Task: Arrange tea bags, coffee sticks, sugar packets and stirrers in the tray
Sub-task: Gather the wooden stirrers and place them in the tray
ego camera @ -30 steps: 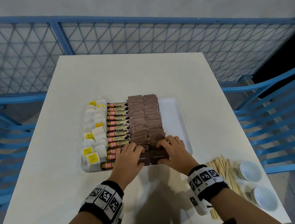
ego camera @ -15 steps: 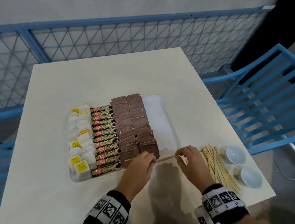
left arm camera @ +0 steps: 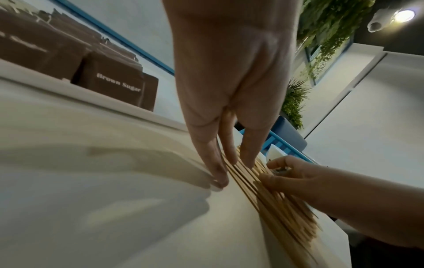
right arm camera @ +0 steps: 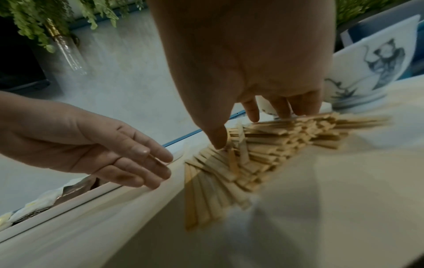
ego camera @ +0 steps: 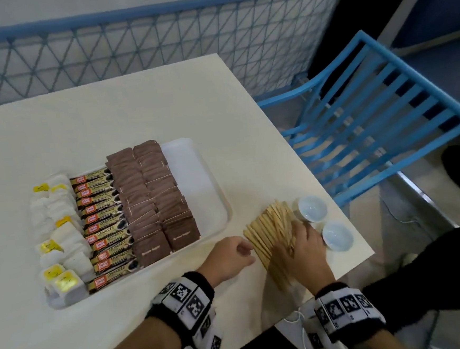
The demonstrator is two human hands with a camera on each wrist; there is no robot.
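Note:
The white tray holds tea bags at its left, then coffee sticks, then two columns of brown sugar packets; its right strip is bare. A pile of wooden stirrers lies on the table right of the tray. My left hand has straight fingers set against the pile's left edge. My right hand is on top of the stirrers, thumb on the near side and bent fingers on the far side, clasping the pile.
Two small white bowls stand just right of the stirrers, close to the table's right edge. A blue slatted chair is beyond that edge. A blue mesh fence runs behind the table.
Both hands left the sugar packets at the tray's front and moved right to the stirrer pile. My view turned right with them.

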